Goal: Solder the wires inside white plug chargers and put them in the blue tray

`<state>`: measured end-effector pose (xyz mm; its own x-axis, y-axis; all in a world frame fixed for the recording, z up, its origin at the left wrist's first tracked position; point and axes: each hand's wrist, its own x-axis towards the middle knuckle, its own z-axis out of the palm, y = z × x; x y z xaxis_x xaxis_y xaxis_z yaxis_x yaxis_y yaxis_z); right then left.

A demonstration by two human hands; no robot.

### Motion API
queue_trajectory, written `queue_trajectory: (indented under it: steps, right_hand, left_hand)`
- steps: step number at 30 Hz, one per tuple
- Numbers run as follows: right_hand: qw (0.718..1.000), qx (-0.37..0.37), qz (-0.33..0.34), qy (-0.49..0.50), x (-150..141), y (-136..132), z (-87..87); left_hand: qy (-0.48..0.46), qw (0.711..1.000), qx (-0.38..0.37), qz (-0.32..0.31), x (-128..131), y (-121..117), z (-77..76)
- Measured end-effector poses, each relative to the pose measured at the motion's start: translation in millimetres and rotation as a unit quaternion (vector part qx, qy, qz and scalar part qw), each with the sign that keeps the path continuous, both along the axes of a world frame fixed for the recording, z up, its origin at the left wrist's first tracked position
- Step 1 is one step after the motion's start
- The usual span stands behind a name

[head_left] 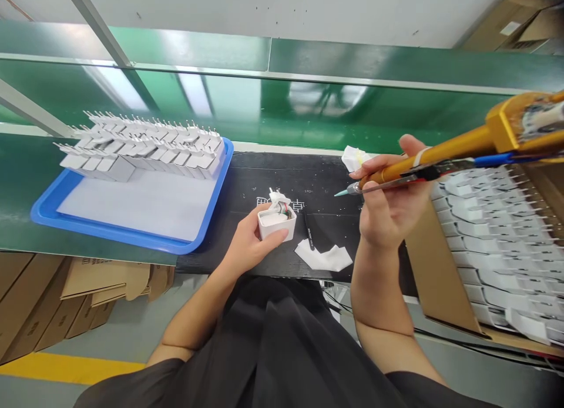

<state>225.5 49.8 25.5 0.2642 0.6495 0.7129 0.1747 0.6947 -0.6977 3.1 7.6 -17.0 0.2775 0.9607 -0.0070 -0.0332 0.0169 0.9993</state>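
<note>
White plastic housing [275,227] is in our left hand [250,243], clamped with the thumb laid across the near wall and the fingers around the left side. We have it cavity up, low over the black mat [247,176] on the counter [17,167], roughly centred in front of the body; pinned cap [278,197] stands tilted at the far side, coloured wires showing below it. Left forearm runs diagonally up from lower left, elbow bent. Right hand [388,211] is well apart from the left, raised, forearm near vertical, palm partly turned to us. We've got it closed around the front of a gold-coloured dispenser [453,144], thumb on the near side, fingers over the top; teal tip [341,193] points left, clear of the housing. Between hands: black pen-like tool [309,234], one end meeting a white cloth [326,258]. Blue tray [214,202] with pin-up white units [154,146] is to our left, cardboard box [440,273] of more white parts [489,243] to our right.
</note>
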Motion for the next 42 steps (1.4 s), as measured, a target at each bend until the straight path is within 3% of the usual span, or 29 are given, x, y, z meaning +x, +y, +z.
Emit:
queue_trajectory:
  steps: [6,12,17,21,31,42]
  right_hand:
    - [0.998,0.06,0.017,-0.002,-7,0,0.9]
    - [0.999,0.044,0.002,-0.003,-17,-7,4.3]
    - [0.999,0.037,-0.022,0.005,-34,-10,8.0]
    - [0.999,0.03,0.02,-0.003,-47,-15,13.4]
    - [0.996,0.035,0.081,0.007,-56,-24,21.4]
    - [0.996,0.02,0.082,0.021,-57,-25,19.4]
  left_hand:
    - [0.074,0.994,0.074,0.027,2,1,-3.7]
    - [0.087,0.99,0.103,0.035,3,5,-10.2]
    - [0.17,0.972,0.156,0.053,9,14,-23.8]
    - [0.211,0.96,0.179,0.052,15,20,-28.5]
    - [0.187,0.964,0.182,0.037,22,20,-11.2]
    - [0.183,0.963,0.195,0.033,23,16,-2.3]
